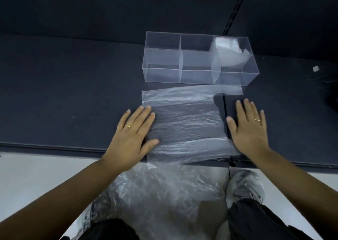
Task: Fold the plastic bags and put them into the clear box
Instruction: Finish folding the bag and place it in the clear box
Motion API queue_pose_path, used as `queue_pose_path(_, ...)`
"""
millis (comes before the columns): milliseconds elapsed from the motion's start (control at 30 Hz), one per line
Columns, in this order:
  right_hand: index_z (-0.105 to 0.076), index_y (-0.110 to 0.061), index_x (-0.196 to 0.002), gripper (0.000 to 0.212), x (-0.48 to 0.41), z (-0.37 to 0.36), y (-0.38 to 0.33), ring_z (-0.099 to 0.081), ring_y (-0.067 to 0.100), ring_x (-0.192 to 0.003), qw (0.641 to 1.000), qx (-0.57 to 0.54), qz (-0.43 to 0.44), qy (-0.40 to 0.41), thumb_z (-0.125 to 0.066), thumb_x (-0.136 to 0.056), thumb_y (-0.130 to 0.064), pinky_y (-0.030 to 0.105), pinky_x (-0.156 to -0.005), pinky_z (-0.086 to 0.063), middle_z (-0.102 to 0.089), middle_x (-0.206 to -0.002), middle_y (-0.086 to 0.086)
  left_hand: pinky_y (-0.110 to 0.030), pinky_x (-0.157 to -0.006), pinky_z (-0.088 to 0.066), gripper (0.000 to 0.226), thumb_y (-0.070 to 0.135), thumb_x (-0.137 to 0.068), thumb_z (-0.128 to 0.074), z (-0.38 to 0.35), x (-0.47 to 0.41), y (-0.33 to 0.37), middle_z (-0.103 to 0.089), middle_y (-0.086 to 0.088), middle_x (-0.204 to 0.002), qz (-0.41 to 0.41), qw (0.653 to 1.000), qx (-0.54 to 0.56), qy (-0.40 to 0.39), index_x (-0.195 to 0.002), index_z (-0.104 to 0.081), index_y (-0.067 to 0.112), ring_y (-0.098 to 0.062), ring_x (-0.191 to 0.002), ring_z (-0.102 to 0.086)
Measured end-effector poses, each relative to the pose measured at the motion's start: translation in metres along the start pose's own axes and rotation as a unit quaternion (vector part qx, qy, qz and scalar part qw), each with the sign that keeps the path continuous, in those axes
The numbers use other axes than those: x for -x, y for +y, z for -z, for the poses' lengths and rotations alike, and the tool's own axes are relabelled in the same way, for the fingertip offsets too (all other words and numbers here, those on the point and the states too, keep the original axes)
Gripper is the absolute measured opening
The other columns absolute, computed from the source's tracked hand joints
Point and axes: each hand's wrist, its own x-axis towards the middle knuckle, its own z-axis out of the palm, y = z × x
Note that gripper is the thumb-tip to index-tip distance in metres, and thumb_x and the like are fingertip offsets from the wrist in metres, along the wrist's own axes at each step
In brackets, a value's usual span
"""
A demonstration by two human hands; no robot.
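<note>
Step in hand: I judged this to be smoothing the thin translucent plastic bag [186, 126] flat on the dark table [73, 93], with the first fold not yet made.
Left hand: my left hand [133, 133] lay flat with straight, spread fingers. It gripped nothing, and its thumb and fingertips pressed on the bag's left edge.
Right hand: my right hand [248, 130] was also flat and open, holding nothing. It sat at the bag's right edge, and I could not tell how much of the palm rested on film and how much on table.
Bag against the hands: the bag lay between the two hands, reaching beyond the fingertips, with its near edge at the table's lip by my wrists.
Box against the hands: the clear six-compartment plastic box [162, 75] stood just beyond the bag's far edge, ahead of both hands.
Already stowed: a folded bag [228, 54] sat in the far compartment ahead of my right hand.
Doing it well: I reckoned the film would slide and trap air. So I wanted to sweep outward from the middle with flat palms and pin one side while the other hand lifted an edge. I also wanted each crease pressed down.
Spare film: crumpled clear plastic [164, 188] hung below the table edge, between my forearms.
</note>
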Motion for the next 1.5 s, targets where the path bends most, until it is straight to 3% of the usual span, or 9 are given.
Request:
queue_pose_path(167, -0.031, -0.009, -0.148, 0.071, 0.036, 0.020, -0.044, -0.019, 0.026, -0.145, 0.976, -0.158, 0.149, 0.009, -0.030, -0.094, -0.055, 0.042, -0.120, -0.012, -0.024, -0.157, 0.011, -0.042, -0.116, -0.020, 0.065, 0.054, -0.092, -0.048, -0.011, 0.060, 0.009, -0.037, -0.005, -0.151, -0.155, 0.987, -0.013, -0.033, -0.143, -0.043, 0.013, -0.021, -0.142, -0.031)
queue_pose_path(333, -0.037, -0.015, -0.146, 0.077, 0.082, 0.016, -0.097, -0.026, 0.019, -0.142, 0.922, -0.113, 0.358, -0.097, -0.054, -0.085, -0.059, 0.042, -0.117, -0.018, -0.029, -0.155, 0.005, -0.040, -0.101, -0.043, 0.024, 0.015, -0.092, -0.055, -0.005, 0.051, 0.017, -0.066, -0.003, -0.122, -0.157, 0.978, 0.058, 0.124, -0.108, -0.073, 0.012, -0.022, -0.120, -0.058)
queue_pose_path(433, -0.065, -0.011, -0.119, 0.050, 0.080, 0.021, -0.093, -0.059, 0.027, -0.116, 0.939, -0.151, 0.306, -0.052, -0.079, -0.075, -0.029, 0.039, -0.100, -0.046, -0.059, -0.130, 0.006, -0.030, -0.096, -0.045, 0.022, 0.025, -0.091, -0.058, 0.014, 0.038, 0.029, -0.073, 0.004, -0.102, -0.100, 0.975, 0.147, 0.132, -0.090, -0.078, 0.014, -0.014, -0.108, -0.065)
queue_pose_path(567, -0.071, -0.016, -0.087, 0.006, 0.069, 0.045, -0.057, -0.067, 0.014, -0.083, 0.946, -0.252, 0.199, -0.040, -0.073, -0.083, -0.012, 0.023, -0.076, -0.047, -0.070, -0.090, -0.005, -0.009, -0.082, -0.042, 0.015, 0.034, -0.088, -0.063, 0.056, 0.034, 0.021, -0.071, 0.017, -0.091, 0.063, 0.948, 0.309, 0.037, -0.084, -0.075, 0.026, 0.006, -0.094, -0.061)
queue_pose_path(767, -0.068, -0.033, -0.069, 0.013, 0.055, 0.086, 0.000, -0.063, -0.005, -0.067, 0.911, -0.337, 0.072, -0.225, -0.065, -0.081, -0.036, 0.003, -0.064, -0.041, -0.069, -0.070, -0.014, -0.001, -0.069, -0.042, 0.015, 0.044, -0.074, -0.062, 0.090, 0.037, -0.014, -0.073, 0.014, -0.079, 0.190, 0.866, 0.460, -0.042, -0.079, -0.074, 0.036, 0.009, -0.076, -0.065)
queue_pose_path(1067, -0.071, -0.013, -0.072, 0.018, -0.027, 0.061, 0.012, -0.050, -0.003, -0.052, 0.885, -0.438, -0.055, -0.149, -0.067, -0.088, -0.020, 0.007, -0.051, -0.039, -0.063, -0.060, -0.006, -0.014, -0.073, -0.041, 0.015, 0.036, -0.083, -0.070, 0.053, -0.034, -0.065, -0.072, 0.014, -0.074, 0.315, 0.843, 0.437, 0.011, -0.077, -0.075, 0.023, 0.009, -0.068, -0.062)
queue_pose_path(1333, -0.067, -0.021, -0.060, 0.026, -0.058, 0.033, 0.008, -0.054, 0.005, -0.060, 0.930, -0.347, -0.107, -0.059, -0.072, -0.083, -0.031, 0.020, -0.058, -0.039, -0.063, -0.062, -0.009, -0.009, -0.071, -0.042, 0.015, 0.026, -0.091, -0.063, 0.026, -0.057, -0.062, -0.066, 0.002, -0.094, 0.321, 0.904, 0.258, 0.114, -0.098, -0.069, 0.014, -0.015, -0.087, -0.061)
queue_pose_path(1433, -0.068, -0.021, -0.066, 0.021, -0.059, 0.036, 0.004, -0.055, 0.012, -0.065, 0.934, -0.329, -0.121, -0.071, -0.071, -0.083, -0.032, 0.022, -0.057, -0.039, -0.063, -0.067, -0.006, -0.030, -0.094, -0.041, 0.022, 0.012, -0.094, -0.052, 0.024, -0.048, -0.038, -0.062, -0.013, -0.111, 0.159, 0.957, 0.126, 0.207, -0.110, -0.065, 0.005, -0.029, -0.103, -0.057)
queue_pose_path(1500, -0.069, -0.013, -0.081, 0.021, -0.057, 0.042, -0.004, -0.057, 0.018, -0.072, 0.947, -0.284, -0.133, -0.064, -0.070, -0.084, -0.033, 0.025, -0.060, -0.040, -0.065, -0.079, 0.001, -0.032, -0.106, -0.034, 0.032, 0.011, -0.096, -0.047, 0.014, -0.041, -0.023, -0.059, -0.017, -0.127, 0.064, 0.985, 0.083, 0.135, -0.124, -0.060, 0.002, -0.031, -0.119, -0.054)
